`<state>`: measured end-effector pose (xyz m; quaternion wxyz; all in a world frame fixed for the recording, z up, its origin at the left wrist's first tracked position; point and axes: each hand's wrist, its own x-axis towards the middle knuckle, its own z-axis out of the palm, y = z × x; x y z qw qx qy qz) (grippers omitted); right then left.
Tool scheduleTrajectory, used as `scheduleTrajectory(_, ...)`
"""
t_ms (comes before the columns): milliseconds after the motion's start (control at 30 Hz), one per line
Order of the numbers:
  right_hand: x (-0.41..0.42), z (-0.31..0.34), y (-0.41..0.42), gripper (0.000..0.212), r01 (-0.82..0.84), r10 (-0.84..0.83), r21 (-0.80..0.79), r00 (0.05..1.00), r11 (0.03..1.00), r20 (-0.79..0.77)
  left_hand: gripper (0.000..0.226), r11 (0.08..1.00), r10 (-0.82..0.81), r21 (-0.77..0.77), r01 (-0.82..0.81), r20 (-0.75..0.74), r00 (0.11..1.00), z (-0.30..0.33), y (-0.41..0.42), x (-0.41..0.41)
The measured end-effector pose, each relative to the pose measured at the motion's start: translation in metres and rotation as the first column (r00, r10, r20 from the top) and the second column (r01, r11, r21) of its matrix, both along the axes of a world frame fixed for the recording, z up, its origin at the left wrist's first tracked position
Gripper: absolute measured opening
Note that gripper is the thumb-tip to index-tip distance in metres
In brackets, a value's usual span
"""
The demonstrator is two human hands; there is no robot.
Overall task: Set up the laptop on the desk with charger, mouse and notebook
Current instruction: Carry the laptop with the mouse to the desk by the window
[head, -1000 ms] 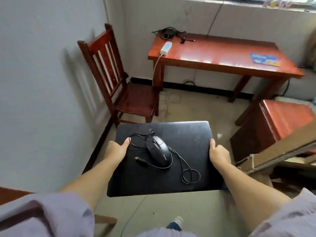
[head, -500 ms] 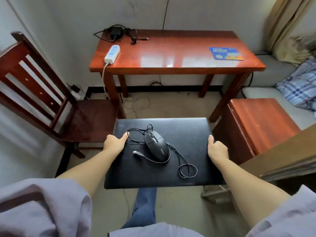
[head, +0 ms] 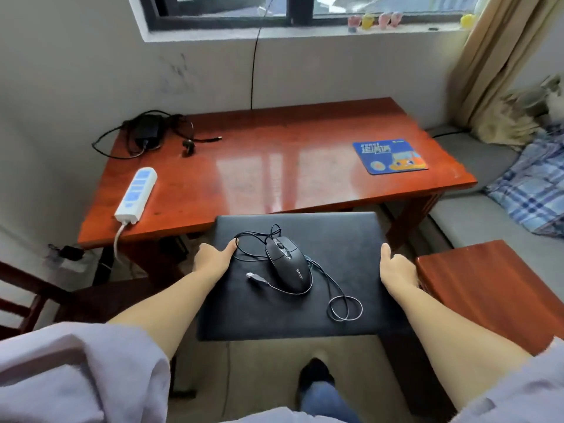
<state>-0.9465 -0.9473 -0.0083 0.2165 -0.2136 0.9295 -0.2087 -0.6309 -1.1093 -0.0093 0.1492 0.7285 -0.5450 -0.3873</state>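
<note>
Two hands carry the closed black laptop (head: pixel 305 279) flat like a tray: the left hand (head: pixel 213 259) clamps its left edge with the thumb lying on the lid, and the right hand (head: pixel 395 267) is pressed against the right edge, thumb on top, the other fingers hidden below. A wired mouse (head: pixel 288 264) rides loose on the lid, its cable (head: pixel 345 306) coiled beside it and the USB plug (head: pixel 254 277) lying free. The laptop's far edge hangs just at the front edge of the red wooden counter (head: pixel 274 166), not yet resting on it. The charger (head: pixel 146 129) sits at the counter's back left corner, a power strip (head: pixel 135 190) lies along its left side, and a blue mouse pad (head: pixel 389 155) is on the right. The main risk, I judge, is tilt: nothing holds the mouse, so dipping the lid could slide it off. Clipping the counter's edge could jolt it loose too
</note>
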Motion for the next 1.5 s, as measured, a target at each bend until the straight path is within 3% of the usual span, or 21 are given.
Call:
scheduleTrajectory(333,-0.131,0.002,-0.214,0.068,-0.170,0.170,-0.015,0.985,0.985,0.001,0.085,0.989,0.149,0.013,-0.150,0.024,0.988,-0.006,-0.168,-0.112)
scheduleTrajectory(567,-0.171,-0.016,-0.328,0.069,-0.247,0.246,0.036,0.969,0.968,0.012,0.083,0.977,0.203,0.054,-0.206,0.055,0.978,-0.019,-0.265,-0.149)
scheduleTrajectory(767,-0.192,-0.032,-0.405,0.069,-0.221,0.219,0.085,0.975,0.971,0.039,0.081,0.978,0.174,0.098,-0.183,0.099,0.980,-0.030,-0.347,-0.171)
scheduleTrajectory(1033,-0.238,-0.043,-0.472,0.067,-0.224,0.224,0.125,0.975,0.967,0.013,0.081,0.983,0.122,0.120,-0.141,0.151,0.981,-0.036,-0.422,-0.217)
scheduleTrajectory(1500,-0.276,-0.053,-0.526,0.057,-0.455,0.493,0.254,0.863,0.853,-0.110,0.082,0.984,0.128,0.081,-0.157,0.286,0.950,-0.048,-0.469,-0.239)
